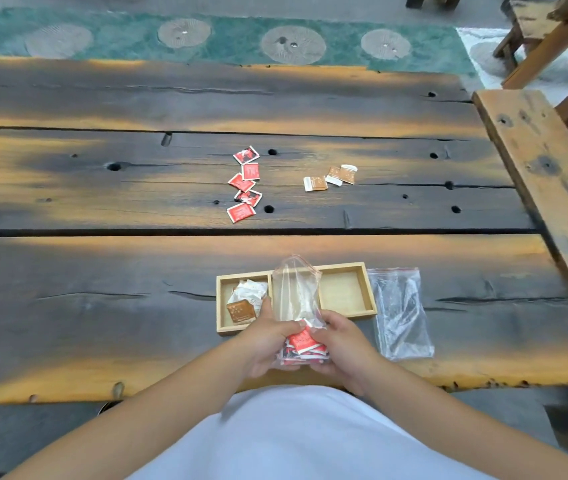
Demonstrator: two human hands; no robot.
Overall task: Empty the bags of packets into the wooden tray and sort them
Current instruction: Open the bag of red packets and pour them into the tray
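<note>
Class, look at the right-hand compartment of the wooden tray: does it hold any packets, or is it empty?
Empty. The right-hand compartment shows only bare wood, while the left compartment of the wooden tray holds brown and white packets.

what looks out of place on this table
Two loose groups lie far from the wooden tray: five red packets strung out mid-table and three brown packets to their right. Both hands grip the bag of red packets.

You're working at a dark plank table, with a wooden bench along its right.
</note>
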